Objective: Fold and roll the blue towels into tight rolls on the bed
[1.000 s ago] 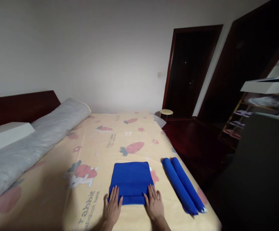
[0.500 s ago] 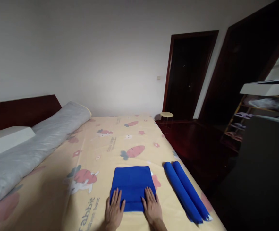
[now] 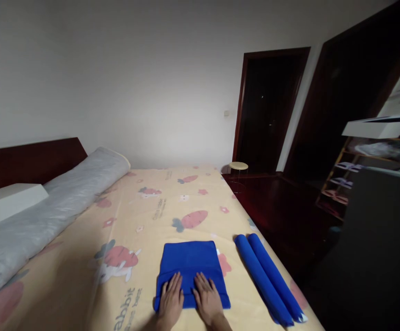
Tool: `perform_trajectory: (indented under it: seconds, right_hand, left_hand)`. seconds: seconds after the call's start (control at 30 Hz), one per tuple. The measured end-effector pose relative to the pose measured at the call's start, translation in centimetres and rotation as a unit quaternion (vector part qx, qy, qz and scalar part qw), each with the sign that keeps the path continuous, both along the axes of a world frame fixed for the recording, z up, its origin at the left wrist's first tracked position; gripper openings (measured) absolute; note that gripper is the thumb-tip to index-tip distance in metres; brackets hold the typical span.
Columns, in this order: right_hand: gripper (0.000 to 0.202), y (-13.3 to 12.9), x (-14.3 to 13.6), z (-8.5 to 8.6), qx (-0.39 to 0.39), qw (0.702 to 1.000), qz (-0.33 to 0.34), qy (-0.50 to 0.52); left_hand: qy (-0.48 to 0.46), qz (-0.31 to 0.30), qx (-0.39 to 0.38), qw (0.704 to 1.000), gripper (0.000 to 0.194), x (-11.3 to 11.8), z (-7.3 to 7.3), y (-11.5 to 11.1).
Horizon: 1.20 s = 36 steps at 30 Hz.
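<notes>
A blue cloth (image 3: 191,255) lies folded into a rough square on the printed bed cover, with a fold line running across its nearer part. My left hand (image 3: 171,299) rests palm down on the near left of the cloth, fingers stretched forward. Beside it, my right hand (image 3: 207,296) lies flat on the near right part, its fingers pointing away from me. Both hands are open and press on the fabric without gripping it. To the right, two blue rolls (image 3: 264,280) of similar cloth lie side by side near the bed's edge.
The bed cover (image 3: 145,257) has carrots and rabbits on it. A grey rolled bundle (image 3: 72,188) and a white box-like block (image 3: 10,202) lie along the left. Beyond the right edge stand a round stool (image 3: 238,166), a dark cabinet (image 3: 375,239) and a shoe rack (image 3: 338,184).
Both hands have moved inward over the blue cloth, closer to each other. The cloth's near corners now show outside my hands. The two rolls lie as before.
</notes>
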State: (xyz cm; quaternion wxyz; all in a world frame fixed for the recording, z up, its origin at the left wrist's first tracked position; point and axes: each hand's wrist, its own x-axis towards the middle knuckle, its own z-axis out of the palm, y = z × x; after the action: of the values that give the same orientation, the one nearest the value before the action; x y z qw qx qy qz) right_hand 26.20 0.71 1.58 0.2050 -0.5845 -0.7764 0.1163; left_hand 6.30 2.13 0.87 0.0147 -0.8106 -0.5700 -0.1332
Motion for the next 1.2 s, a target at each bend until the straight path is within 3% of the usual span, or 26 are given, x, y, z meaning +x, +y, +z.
perform_trajectory:
  seconds: [0.13,0.23,0.3,0.4,0.47,0.53,0.7,0.8,0.87,0.93,1.0,1.1,1.2]
  right_hand:
    - [0.059,0.4,2.8,-2.2,0.049,0.99,-0.133,-0.014]
    - [0.06,0.5,3.3,-3.3,0.09,0.983,-0.16,-0.021]
    - [0.055,0.4,2.7,-2.9,0.097,0.986,-0.131,-0.023]
    - [0.049,0.1,1.2,-1.0,0.069,0.997,-0.014,-0.019]
    - [0.048,-0.1,0.3,0.4,0.034,0.998,0.046,-0.01]
    - [0.048,-0.2,-0.1,1.4,0.004,0.999,0.054,-0.002]
    - [0.054,0.2,0.8,1.3,-0.023,0.998,-0.056,-0.023]
    - [0.059,0.4,1.5,0.4,-0.03,0.988,-0.143,-0.051]
    - [0.063,0.4,1.8,-0.2,-0.027,0.983,-0.168,-0.065]
    - [0.063,0.4,1.8,-0.5,-0.02,0.983,-0.169,-0.069]
    - [0.057,0.5,1.5,-0.5,-0.004,0.988,-0.141,-0.061]
    - [0.051,0.5,0.7,0.2,0.014,0.999,-0.023,-0.032]
    - [0.049,0.5,-0.1,1.1,-0.008,0.997,0.07,-0.011]
  left_hand:
    - [0.039,0.142,0.046,0.988,0.054,-2.3,0.1,-0.4]
    - [0.057,0.148,0.071,0.985,0.052,-2.4,0.0,-0.6]
    - [0.059,0.092,0.057,0.992,0.052,-2.0,-0.2,-0.6]
    - [0.054,0.033,-0.019,0.998,0.055,-1.4,-0.1,-0.6]
    - [0.048,0.043,-0.039,0.997,0.052,-1.4,0.3,-0.6]
    - [0.041,0.084,-0.012,0.996,0.047,-1.8,0.9,-0.6]
    - [0.057,0.187,0.046,0.98,0.047,-2.7,1.4,-1.1]
    - [0.091,0.214,0.044,0.972,0.052,-2.5,0.9,-1.4]
    - [0.103,0.225,0.048,0.968,0.055,-2.3,0.6,-1.3]
    - [0.104,0.2,0.049,0.973,0.056,-2.1,0.7,-0.9]
    - [0.093,0.119,0.034,0.988,0.055,-1.6,0.9,-0.4]
    - [0.051,-0.004,-0.006,0.999,0.05,-0.4,1.4,0.3]
    - [0.007,-0.011,-0.037,0.999,0.045,0.8,1.8,0.6]
